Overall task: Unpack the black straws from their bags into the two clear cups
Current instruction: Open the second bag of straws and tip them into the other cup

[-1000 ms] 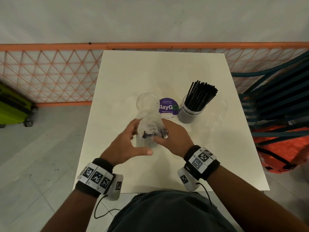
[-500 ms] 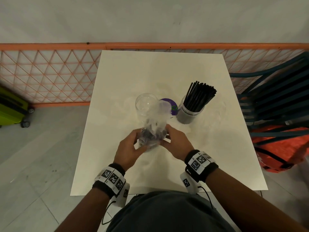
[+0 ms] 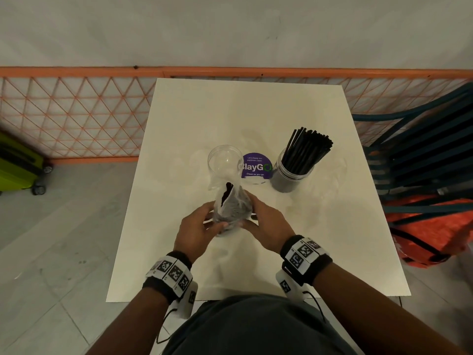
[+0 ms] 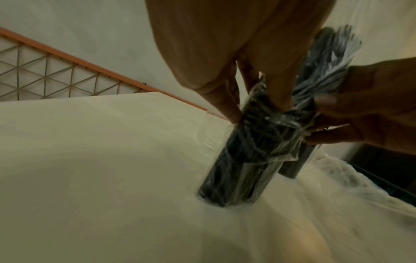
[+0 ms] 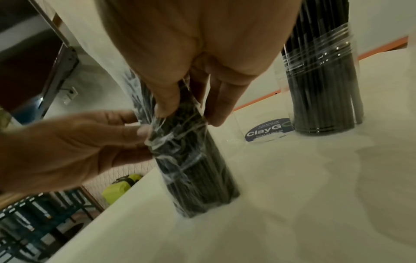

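Note:
A clear plastic bag of black straws (image 3: 231,208) stands upright on the white table (image 3: 320,239), its open top showing the straw ends. My left hand (image 3: 204,224) grips its left side and my right hand (image 3: 261,221) pinches the plastic on its right. In the wrist views both hands' fingers press into the crinkled bag (image 4: 243,169) (image 5: 193,169) about halfway up. An empty clear cup (image 3: 225,160) stands just behind the bag. To its right a second clear cup (image 3: 294,172) is packed with black straws (image 3: 309,147).
A purple round sticker (image 3: 256,166) lies between the two cups. An orange lattice fence (image 3: 76,116) runs behind the table. Dark blue chairs and an orange bag (image 3: 430,226) stand at the right, a lime green suitcase (image 3: 18,165) on the floor at the left.
The bag has come away from the empty cup toward me and now stands upright on the table. Both hands have stayed on it and closed in around its sides.

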Demonstrator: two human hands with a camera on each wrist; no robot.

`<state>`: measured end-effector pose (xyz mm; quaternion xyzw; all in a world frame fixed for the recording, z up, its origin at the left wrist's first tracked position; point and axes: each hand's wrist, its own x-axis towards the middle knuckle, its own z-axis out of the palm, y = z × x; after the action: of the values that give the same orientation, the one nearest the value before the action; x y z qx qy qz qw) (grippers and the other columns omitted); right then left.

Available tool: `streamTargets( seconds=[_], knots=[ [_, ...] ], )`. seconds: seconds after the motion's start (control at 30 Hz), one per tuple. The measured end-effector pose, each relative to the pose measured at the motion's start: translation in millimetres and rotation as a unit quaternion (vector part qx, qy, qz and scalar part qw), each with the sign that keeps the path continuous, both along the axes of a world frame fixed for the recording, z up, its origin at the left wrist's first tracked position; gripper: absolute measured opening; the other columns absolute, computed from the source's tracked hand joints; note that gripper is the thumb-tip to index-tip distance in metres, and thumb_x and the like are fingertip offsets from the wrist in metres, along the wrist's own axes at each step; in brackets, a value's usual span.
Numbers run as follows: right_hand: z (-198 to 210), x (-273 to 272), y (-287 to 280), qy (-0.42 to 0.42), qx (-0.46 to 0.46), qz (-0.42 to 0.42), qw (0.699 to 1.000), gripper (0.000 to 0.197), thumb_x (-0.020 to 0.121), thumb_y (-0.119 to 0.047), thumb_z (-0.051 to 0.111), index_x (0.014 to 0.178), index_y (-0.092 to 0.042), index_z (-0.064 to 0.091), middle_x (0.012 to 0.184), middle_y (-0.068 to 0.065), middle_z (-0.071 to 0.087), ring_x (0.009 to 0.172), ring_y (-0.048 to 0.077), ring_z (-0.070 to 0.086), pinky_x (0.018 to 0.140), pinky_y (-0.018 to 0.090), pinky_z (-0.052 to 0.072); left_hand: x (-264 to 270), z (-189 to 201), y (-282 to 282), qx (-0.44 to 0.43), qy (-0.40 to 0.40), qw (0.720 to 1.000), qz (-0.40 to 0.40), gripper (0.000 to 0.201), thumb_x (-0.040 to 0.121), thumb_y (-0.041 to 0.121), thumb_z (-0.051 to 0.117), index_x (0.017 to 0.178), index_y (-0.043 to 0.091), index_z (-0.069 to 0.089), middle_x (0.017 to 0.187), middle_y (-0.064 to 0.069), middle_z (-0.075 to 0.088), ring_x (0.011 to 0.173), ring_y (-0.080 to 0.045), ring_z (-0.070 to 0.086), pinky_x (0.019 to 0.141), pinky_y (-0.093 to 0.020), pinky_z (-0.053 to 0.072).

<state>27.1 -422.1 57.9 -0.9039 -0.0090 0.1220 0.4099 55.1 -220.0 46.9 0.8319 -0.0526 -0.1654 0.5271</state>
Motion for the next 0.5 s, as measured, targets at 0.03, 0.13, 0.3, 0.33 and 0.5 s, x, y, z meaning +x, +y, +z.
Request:
streamTargets(
  seconds=[0.03, 0.13, 0.3, 0.33, 0.5],
  knots=[
    [-2.2, 0.3, 0.7, 0.003, -0.023, 0.005, 1.0, 0.064, 0.093, -0.034, 0.059, 0.149, -0.028, 0.029, 0.139, 0.0, 0.057, 0.118, 0.021, 0.059, 0.099, 0.034, 0.048, 0.7, 2.5, -0.3, -0.013, 0.009, 1.0, -0.012, 0.051, 0.08, 0.019, 0.08, 0.125, 0.027, 0.057, 0.112, 0.013, 0.067, 0.105, -0.007, 0.066, 0.088, -0.03, 0.059],
    [-5.0, 1.6, 2.3, 0.006, -0.055, 0.022, 0.998, 0.048, 0.096, -0.035, 0.055, 0.142, -0.027, 0.042, 0.13, 0.001, 0.063, 0.114, 0.024, 0.061, 0.094, 0.032, 0.046, 1.5, 7.4, -1.3, -0.041, 0.011, 0.998, -0.054, 0.083, 0.076, 0.029, 0.084, 0.144, 0.039, 0.037, 0.132, 0.019, 0.056, 0.111, -0.003, 0.062, 0.086, -0.021, 0.057],
    [-4.1, 1.0, -0.7, -0.012, 0.008, 0.008, 1.0, 0.059, 0.093, -0.028, 0.06, 0.146, -0.027, 0.034, 0.135, -0.001, 0.059, 0.114, 0.017, 0.06, 0.098, 0.03, 0.049, 1.6, -1.4, 0.2, -0.011, 0.025, 1.0, -0.016, 0.061, 0.08, 0.019, 0.081, 0.131, 0.034, 0.051, 0.11, 0.015, 0.07, 0.102, -0.001, 0.067, 0.092, -0.032, 0.058],
    [-5.8, 1.1, -1.2, -0.004, 0.002, 0.012, 1.0, 0.059, 0.093, -0.029, 0.059, 0.146, -0.028, 0.033, 0.135, -0.001, 0.059, 0.114, 0.018, 0.06, 0.097, 0.033, 0.05, 1.8, -1.5, -0.5, -0.002, 0.025, 1.0, -0.018, 0.06, 0.081, 0.017, 0.08, 0.129, 0.033, 0.05, 0.107, 0.018, 0.069, 0.1, 0.002, 0.067, 0.092, -0.033, 0.058],
    [-12.1, 5.5, -2.8, 0.032, -0.082, 0.025, 0.996, 0.045, 0.095, -0.033, 0.056, 0.138, -0.026, 0.045, 0.123, 0.002, 0.068, 0.106, 0.028, 0.064, 0.088, 0.038, 0.05, -1.8, 3.7, -6.6, -0.019, 0.013, 0.999, -0.031, 0.072, 0.074, 0.043, 0.082, 0.133, 0.036, 0.042, 0.123, 0.018, 0.062, 0.11, -0.006, 0.063, 0.091, -0.029, 0.055]
  ],
)
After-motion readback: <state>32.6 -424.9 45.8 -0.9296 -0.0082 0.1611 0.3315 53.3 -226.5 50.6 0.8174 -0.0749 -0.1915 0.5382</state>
